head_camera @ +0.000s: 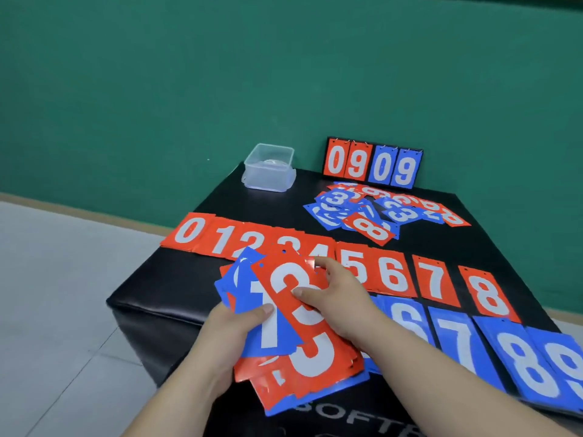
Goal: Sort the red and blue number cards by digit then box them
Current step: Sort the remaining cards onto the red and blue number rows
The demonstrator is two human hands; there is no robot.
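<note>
Your left hand (235,329) grips the mixed stack (284,381), your right hand (340,298) pinches the red 3 card (303,313): slide it clear, then square it onto the red 3 pile (295,242).

Black padded block with white lettering (176,298), black flip scoreboard showing 0909 (373,162) at its far edge, green wall (220,74), grey tiled floor (63,294)

We record even, diffuse illumination of moderate brightness; shadows are soft and faint. A small glare spot sits on the red 3 card (303,307) at frame centre, and a pale sheen runs along the black cushion (151,305) edge. Wide-angle distortion tilts the baseboard (94,212) at left. Overall focus is soft; lower-edge lettering blurs.
</note>
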